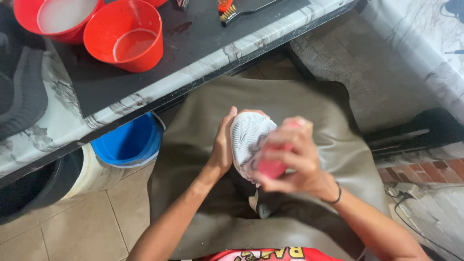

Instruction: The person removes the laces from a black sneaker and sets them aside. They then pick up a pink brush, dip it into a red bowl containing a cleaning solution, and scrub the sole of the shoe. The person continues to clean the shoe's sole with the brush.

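Right hand (290,157) apparently scrubs shoe (247,140) below table edge (203,79).

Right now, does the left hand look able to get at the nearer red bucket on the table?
Probably yes, if it lets go: the left hand holds the shoe, but nothing stands between it and the red bucket.

Soft, even daylight fills the frame, brightest at the upper right. Under the table (145,96) at lower left it falls into deep shadow. The right hand (295,159) at centre is smeared by motion blur; the edges bend slightly from a wide lens.
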